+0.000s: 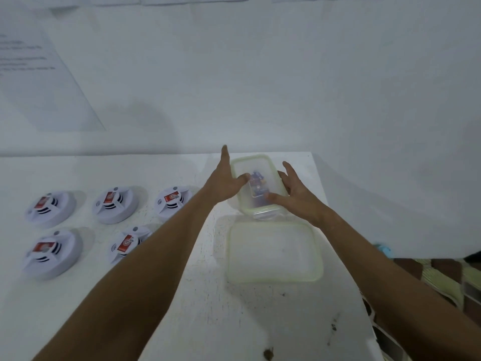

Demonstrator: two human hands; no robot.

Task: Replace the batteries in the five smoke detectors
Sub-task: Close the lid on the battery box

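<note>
Bracketing the clear green-rimmed plastic box (257,187) of blue batteries (256,185) near the white table's (182,308) far right corner, your left hand (225,182) and right hand (295,194) lie released, fingers straight — shove it and it slides off, away from the five white round smoke detectors (113,204).

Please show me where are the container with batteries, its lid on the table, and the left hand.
container with batteries (260,209): head view, on its clear near wall.
lid (274,252): head view, on its flat middle.
left hand (226,181): head view, on the hand's back.
</note>
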